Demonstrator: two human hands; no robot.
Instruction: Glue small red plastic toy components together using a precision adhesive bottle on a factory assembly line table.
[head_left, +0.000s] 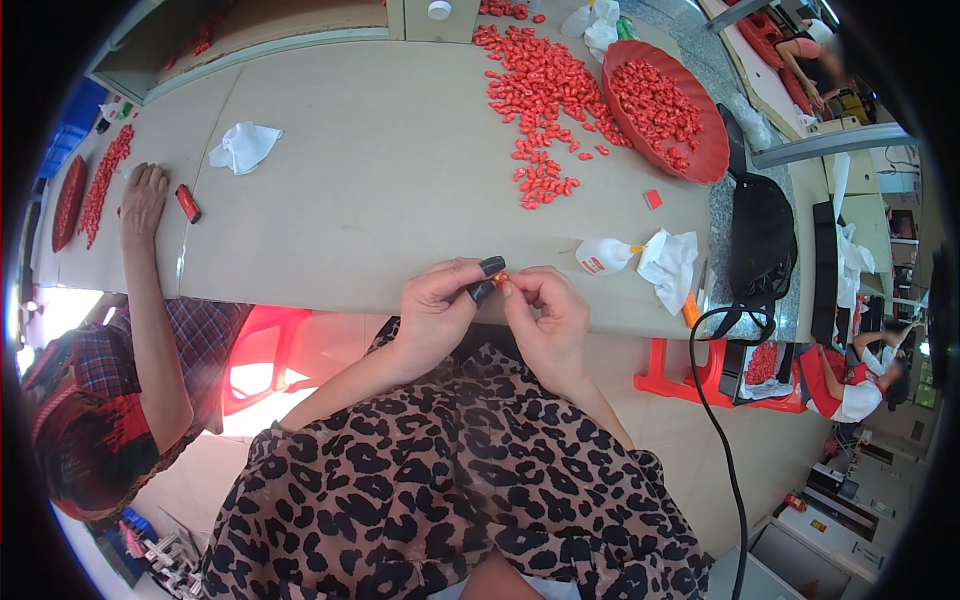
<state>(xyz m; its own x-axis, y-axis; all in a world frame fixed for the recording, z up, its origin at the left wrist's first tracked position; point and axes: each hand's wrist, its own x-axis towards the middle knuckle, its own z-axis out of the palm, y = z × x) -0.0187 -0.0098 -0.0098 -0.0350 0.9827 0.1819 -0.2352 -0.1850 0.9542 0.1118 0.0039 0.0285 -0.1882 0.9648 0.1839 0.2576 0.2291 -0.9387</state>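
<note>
At the near edge of the table, my left hand (440, 310) and my right hand (552, 325) meet fingertip to fingertip. Between them is a small shiny red piece with an orange tint (501, 279), pinched from both sides; its exact kind is too small to make out. Black covers wrap the thumb and forefinger tips of my left hand, while the right fingers are bare. Just right of my right hand lies a white squeeze bottle (603, 256) with a yellow tip, pointing at a crumpled white tissue (668, 268). An orange stick-like object (691, 309) rests below the tissue.
Many small red pieces (545, 85) spread over the far table, beside a scalloped red dish (714, 155) of more. A small red square (653, 199), black bag (762, 235) and black cable (712, 410) lie right. Leftward are a tissue (245, 147), a red-and-black object (187, 203) and a co-worker's hand (145, 200).
</note>
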